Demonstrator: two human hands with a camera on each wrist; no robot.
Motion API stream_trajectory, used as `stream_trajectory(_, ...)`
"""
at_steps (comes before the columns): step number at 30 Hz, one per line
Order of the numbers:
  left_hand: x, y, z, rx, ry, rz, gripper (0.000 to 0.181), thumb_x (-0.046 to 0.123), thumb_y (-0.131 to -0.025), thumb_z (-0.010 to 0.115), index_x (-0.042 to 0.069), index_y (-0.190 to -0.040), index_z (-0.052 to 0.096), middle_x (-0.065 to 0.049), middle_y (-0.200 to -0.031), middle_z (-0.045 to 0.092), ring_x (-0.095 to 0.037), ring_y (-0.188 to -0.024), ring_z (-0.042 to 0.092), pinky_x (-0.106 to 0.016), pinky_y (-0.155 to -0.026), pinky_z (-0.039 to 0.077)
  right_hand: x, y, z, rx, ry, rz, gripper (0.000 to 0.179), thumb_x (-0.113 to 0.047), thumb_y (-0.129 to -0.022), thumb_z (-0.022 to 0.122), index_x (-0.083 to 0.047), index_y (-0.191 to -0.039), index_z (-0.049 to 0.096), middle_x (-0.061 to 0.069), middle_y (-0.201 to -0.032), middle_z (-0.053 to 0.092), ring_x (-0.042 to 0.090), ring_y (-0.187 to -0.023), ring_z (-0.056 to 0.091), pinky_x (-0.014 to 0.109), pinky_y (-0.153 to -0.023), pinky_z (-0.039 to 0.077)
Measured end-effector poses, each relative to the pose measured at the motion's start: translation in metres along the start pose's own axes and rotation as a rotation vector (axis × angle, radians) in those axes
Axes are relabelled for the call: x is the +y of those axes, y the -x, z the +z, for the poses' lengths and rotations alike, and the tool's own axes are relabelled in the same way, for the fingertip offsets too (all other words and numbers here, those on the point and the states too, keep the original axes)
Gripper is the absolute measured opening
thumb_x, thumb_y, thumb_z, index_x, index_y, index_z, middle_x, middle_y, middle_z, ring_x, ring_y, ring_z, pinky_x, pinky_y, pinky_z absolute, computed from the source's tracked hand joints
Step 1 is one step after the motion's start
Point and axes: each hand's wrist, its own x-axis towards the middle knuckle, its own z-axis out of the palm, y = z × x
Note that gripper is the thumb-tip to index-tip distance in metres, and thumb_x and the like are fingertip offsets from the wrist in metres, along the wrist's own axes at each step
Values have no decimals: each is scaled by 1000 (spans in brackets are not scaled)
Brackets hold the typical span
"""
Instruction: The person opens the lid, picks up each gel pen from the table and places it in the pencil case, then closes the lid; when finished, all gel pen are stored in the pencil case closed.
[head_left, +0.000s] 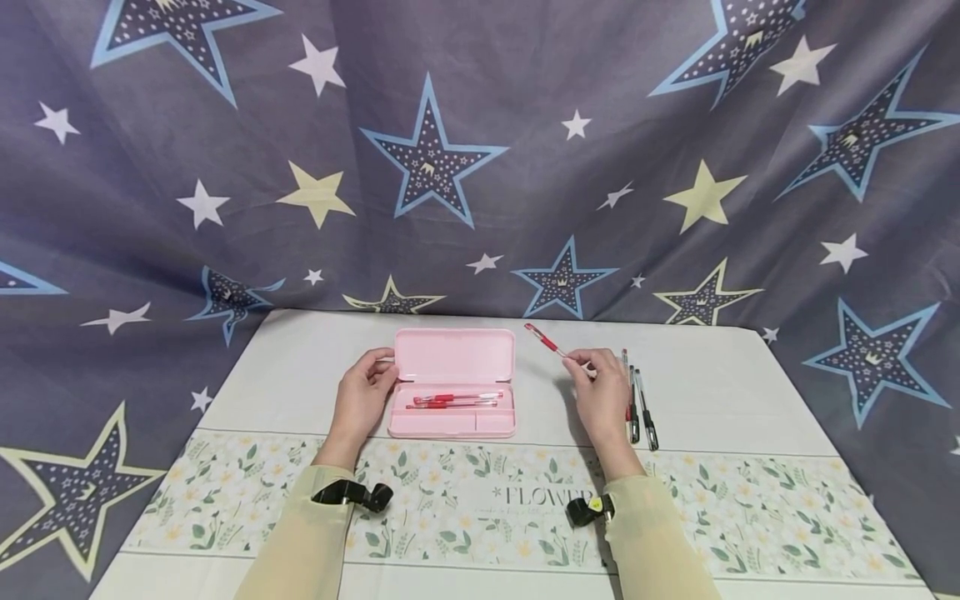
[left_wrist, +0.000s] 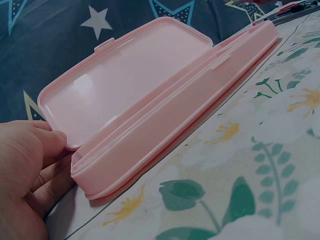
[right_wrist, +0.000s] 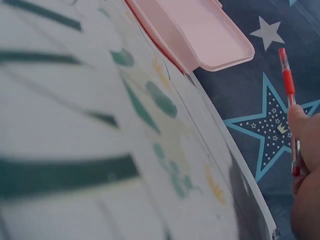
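An open pink pencil case (head_left: pixel 432 427) lies on the table with its lid (head_left: pixel 454 355) tipped back. Several red pens (head_left: pixel 450 405) lie in its long compartment. At the case's left side my left hand (head_left: pixel 365 398) grips the lid's lower corner, the thumb on the inner face and the other fingers behind, as the left wrist view shows. To the right of the case, my right hand (head_left: pixel 602 393) pinches a clear-barrelled red pen (right_wrist: pixel 288 82) between thumb and fingers. That pen is held tilted above the table, its red-capped end pointing up and left.
Black pens (head_left: pixel 645 412) and a red pen (head_left: pixel 626 358) lie side by side just right of my right hand, which partly covers them. A floral strip (head_left: pixel 420 500) crosses the white table (head_left: pixel 742 392). A star-patterned curtain (head_left: pixel 480 267) hangs behind.
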Motion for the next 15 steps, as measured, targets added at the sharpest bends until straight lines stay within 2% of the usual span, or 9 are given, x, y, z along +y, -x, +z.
stream_trajectory(6, 0, 0, 0, -2, -5, -3, 30, 11, -111, 70, 12, -141, 70, -11, -116, 78, -23, -101, 73, -17, -81, 54, -7, 1, 6, -16, -86, -120, 10, -19, -96, 88, -11, -101, 84, 5, -103, 74, 27, -98, 61, 37, -87, 46)
stream_trajectory(10, 0, 0, 0, -2, 0, -4, 30, 10, -110, 70, 12, -141, 70, -11, -115, 78, -24, -101, 74, -20, -82, 55, -16, 5, 9, -72, -99, -166, 8, -18, -96, 88, -12, -100, 84, 3, -103, 73, 25, -99, 60, 38, -88, 49)
stream_trajectory(15, -1, -2, 0, 2, -6, -3, 31, 10, -110, 70, 13, -140, 70, -10, -115, 78, -23, -100, 74, -21, -83, 57, -29, 9, 15, -143, -78, -212, 7, -20, -96, 88, -14, -100, 85, 0, -103, 73, 21, -101, 61, 40, -89, 57)
